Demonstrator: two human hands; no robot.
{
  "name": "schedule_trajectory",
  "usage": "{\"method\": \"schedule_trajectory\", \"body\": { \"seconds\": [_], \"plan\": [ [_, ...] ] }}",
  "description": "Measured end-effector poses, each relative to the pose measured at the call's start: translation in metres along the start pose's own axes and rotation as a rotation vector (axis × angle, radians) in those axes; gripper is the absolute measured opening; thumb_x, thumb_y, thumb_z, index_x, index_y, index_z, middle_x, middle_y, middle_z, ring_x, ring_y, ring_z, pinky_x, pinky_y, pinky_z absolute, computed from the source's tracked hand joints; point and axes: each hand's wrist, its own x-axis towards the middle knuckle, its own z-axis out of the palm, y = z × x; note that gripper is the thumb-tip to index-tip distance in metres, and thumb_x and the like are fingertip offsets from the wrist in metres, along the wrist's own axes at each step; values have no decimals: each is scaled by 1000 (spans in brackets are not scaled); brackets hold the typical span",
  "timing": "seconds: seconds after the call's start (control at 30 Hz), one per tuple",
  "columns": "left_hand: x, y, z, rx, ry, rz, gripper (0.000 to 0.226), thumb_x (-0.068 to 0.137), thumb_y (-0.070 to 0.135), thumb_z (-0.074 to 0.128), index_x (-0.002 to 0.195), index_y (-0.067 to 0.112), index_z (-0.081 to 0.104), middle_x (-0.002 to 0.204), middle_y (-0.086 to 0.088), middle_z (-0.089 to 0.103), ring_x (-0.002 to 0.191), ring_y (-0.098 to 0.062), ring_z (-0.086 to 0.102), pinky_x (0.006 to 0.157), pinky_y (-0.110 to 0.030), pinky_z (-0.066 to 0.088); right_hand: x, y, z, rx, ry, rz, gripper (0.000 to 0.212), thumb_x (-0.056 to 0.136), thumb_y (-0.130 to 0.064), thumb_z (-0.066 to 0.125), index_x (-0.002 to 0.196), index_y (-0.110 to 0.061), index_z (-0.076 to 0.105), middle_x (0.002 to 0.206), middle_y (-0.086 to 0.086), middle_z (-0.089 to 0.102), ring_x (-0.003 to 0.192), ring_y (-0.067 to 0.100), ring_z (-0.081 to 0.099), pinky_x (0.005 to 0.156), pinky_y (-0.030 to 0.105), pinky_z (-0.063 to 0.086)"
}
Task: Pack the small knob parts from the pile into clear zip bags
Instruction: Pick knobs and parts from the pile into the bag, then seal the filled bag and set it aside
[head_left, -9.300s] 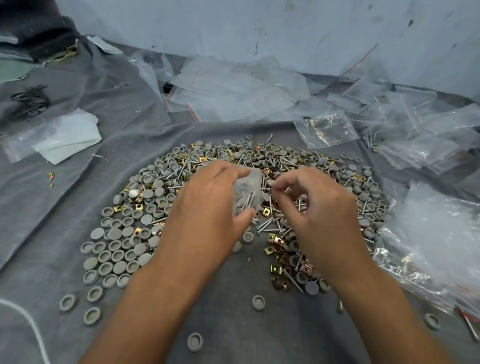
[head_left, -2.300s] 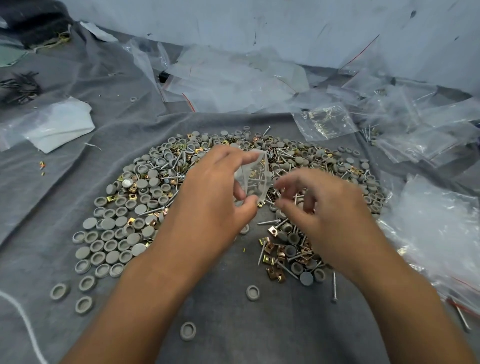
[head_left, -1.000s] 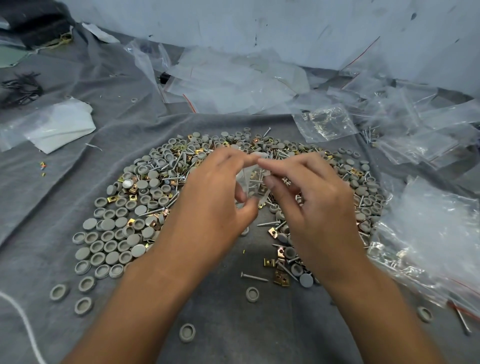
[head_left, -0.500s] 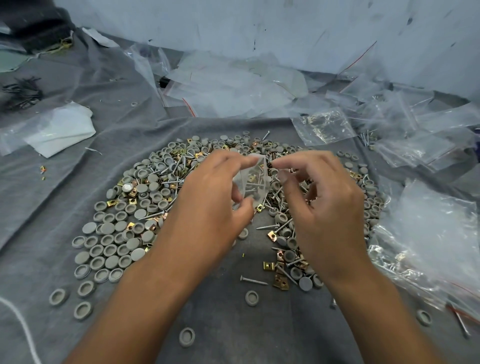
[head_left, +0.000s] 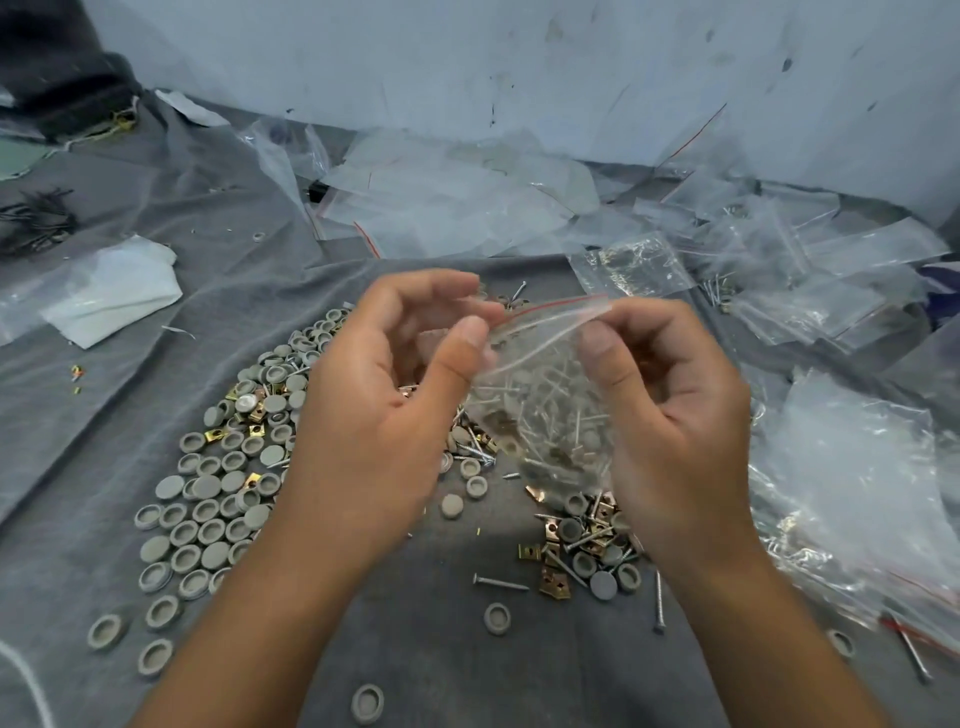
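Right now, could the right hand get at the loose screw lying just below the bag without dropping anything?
Probably not. The right hand pinches one end of the zip bag and the left hand the other. The screw lies bare on the cloth, but reaching it means letting go.

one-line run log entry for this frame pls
left hand: pinches clear zip bag top | right hand: pinches same red-striped top | bag: holds screws, grey parts | grey round knob caps: on grey cloth
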Motion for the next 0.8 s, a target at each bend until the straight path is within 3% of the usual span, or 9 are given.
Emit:
{"method": "schedule_trajectory", "body": {
  "seconds": [0.07,0.17,0.23,0.4,0.63,0.8],
  "plan": [
    [2,-3,-2,-76,-69,-138,29,87,47,68,110,30,68,106,7,76,98,-11,72,79,-16,53,0,0,0,114,35,126,7,99,-27,61,95,-30,66,76,-15,62,69,0,55,64,15,45],
    [2,-6,-1,-54,-121,-202,26,80,35,82,103,26,73,97,3,78,91,-13,74,77,-20,57,1,3,-1,295,46,298,6,96,-28,63,96,-26,69,72,-12,58,64,3,50,59,17,44],
    [2,-6,1,-60,-61,-209,17,81,28,78,97,24,76,92,3,78,85,-11,74,74,-18,56,1,4,-2,332,29,332,6,97,-29,65,98,-29,71,76,-12,60,69,3,53,63,18,47],
    [3,-1,0,-110,27,-210,18,80,28,73,97,20,75,88,3,79,82,-7,73,71,-13,53,1,6,-4,331,1,312,12,96,-35,65,91,-42,74,80,-11,68,74,2,60,66,16,49],
    [3,0,-2,-111,50,-174,16,81,30,72,94,21,74,85,5,78,78,-1,70,69,-12,52,-1,6,-3,232,2,263,10,96,-33,61,93,-34,70,84,-13,66,79,3,59,71,17,48],
    [1,-3,1,-135,-67,-156,17,75,26,82,90,24,73,88,0,77,79,-9,72,69,-17,55,-6,2,3,189,-68,186,9,100,-26,55,97,-23,64,82,-14,62,74,-1,56,66,15,46]
  ]
}}
